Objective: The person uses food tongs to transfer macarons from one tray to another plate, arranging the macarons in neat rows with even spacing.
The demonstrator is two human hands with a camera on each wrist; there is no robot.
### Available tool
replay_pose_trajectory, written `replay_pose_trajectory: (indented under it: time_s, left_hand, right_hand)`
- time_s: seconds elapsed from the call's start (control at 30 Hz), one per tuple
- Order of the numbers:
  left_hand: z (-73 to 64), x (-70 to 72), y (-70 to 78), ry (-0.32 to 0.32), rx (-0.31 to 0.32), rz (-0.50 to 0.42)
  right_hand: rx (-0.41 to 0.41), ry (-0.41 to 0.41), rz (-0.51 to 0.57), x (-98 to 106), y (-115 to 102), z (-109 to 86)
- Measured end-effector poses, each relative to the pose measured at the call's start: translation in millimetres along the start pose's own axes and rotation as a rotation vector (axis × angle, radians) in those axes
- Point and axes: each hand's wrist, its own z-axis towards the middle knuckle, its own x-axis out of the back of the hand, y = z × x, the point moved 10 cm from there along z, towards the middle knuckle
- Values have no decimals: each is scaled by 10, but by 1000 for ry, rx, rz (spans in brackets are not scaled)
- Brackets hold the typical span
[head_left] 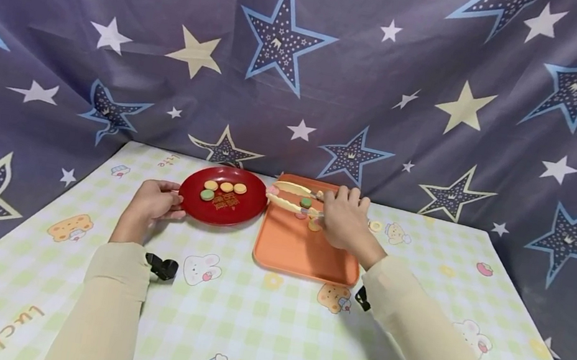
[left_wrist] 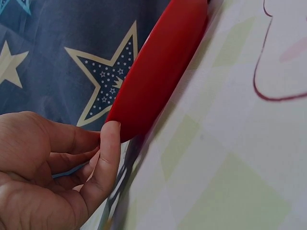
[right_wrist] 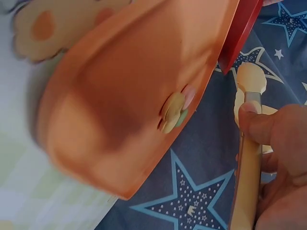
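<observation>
A red plate [head_left: 192, 209] bears three yellow-orange macarons [head_left: 227, 187] and a green one [head_left: 207, 195]. My left hand [head_left: 154, 203] pinches its left rim, thumb and fingers close together at the edge in the left wrist view [left_wrist: 115, 139]. In my right hand [head_left: 345, 217] is a pair of cream-tipped tongs [head_left: 287, 204], gripped around the handle and pointing left. Between the tong tips, at the plate's right rim, shows a pink macaron [head_left: 272, 191]. The orange tray [head_left: 300, 251] below holds a green macaron [head_left: 306, 202], a yellow macaron [right_wrist: 173, 106] and a pink one [right_wrist: 189, 96].
The tray stands just right of the plate, both near the back of the table. A checked tablecloth [head_left: 237, 323] with printed cartoons covers the table. Behind its back edge hangs a dark star-patterned cloth [head_left: 337, 87].
</observation>
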Motion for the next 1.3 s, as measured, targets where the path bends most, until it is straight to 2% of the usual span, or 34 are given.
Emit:
replay_pose_trajectory:
  time_s: [0.33,0.83,1.07,1.3]
  left_hand:
    - [4,-16,8,-9,-20,-9]
    - [19,6,-19,-11,1,-24]
    - [31,-9,-20,-12,7,-22]
    - [43,-14,-19,-10,1,-18]
  right_hand:
    - [38,-42,-27,-49,-255,108]
    - [72,-57,-58,-48,-685,250]
    - [69,-61,-65,-100,-852,305]
    - [47,-76,-132,-185,-966,402]
